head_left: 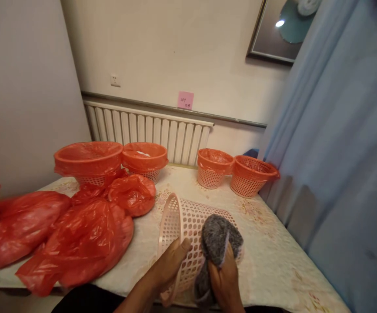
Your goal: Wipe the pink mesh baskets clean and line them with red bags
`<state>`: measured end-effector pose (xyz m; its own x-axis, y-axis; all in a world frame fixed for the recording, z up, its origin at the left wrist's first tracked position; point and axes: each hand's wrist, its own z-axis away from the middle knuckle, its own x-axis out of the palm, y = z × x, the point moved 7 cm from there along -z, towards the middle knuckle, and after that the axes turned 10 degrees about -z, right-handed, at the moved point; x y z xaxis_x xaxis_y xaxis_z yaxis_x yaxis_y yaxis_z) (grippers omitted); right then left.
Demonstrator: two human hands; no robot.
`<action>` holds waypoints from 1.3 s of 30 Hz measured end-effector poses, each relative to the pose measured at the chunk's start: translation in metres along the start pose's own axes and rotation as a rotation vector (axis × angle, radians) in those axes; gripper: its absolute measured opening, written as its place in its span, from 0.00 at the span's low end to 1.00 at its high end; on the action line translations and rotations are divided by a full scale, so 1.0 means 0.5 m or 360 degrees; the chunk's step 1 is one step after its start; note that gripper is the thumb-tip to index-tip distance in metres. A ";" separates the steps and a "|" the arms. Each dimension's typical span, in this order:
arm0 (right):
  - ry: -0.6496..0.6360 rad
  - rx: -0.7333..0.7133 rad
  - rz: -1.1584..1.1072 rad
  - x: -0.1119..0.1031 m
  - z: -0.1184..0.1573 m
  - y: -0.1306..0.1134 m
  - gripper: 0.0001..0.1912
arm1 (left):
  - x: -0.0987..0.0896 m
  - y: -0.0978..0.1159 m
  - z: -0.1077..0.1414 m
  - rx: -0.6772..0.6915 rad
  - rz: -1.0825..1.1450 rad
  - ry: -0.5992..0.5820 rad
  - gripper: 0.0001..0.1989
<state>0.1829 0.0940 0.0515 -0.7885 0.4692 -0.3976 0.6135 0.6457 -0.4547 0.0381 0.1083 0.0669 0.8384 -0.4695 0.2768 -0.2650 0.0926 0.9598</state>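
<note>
A pale pink perforated plastic basket (193,211) lies tilted on its side, its mouth facing left. My left hand (172,261) grips it near the rim, thumb on the outer wall and the other fingers hidden inside. My right hand (224,278) is closed round a dark grey cloth (217,239), which is bunched against the outside of the basket towards its base. Part of the cloth hangs below my right hand.
Several filled red plastic bags (90,239) lie on the left of the floral-covered surface (266,256). Behind stand red-lined baskets, two at left (88,158) and two at right (212,167). A radiator (149,126) runs along the wall; a blue curtain (335,143) hangs at right.
</note>
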 end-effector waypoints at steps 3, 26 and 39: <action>-0.0130 -0.0223 -0.0143 0.037 -0.011 -0.090 0.29 | -0.006 0.010 0.007 0.0065 -0.0262 0.0081 0.27; 0.0214 0.0854 0.0229 -0.087 -0.008 0.187 0.21 | 0.002 0.009 0.031 0.0102 -0.0597 -0.0033 0.29; -0.0143 -0.0296 -0.0192 0.037 -0.014 -0.120 0.30 | 0.003 0.031 0.036 0.0175 -0.0803 -0.0051 0.24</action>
<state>0.1313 0.0681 0.0773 -0.8436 0.3316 -0.4224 0.4898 0.7977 -0.3519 0.0266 0.0933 0.0815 0.8603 -0.4586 -0.2227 0.1188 -0.2444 0.9624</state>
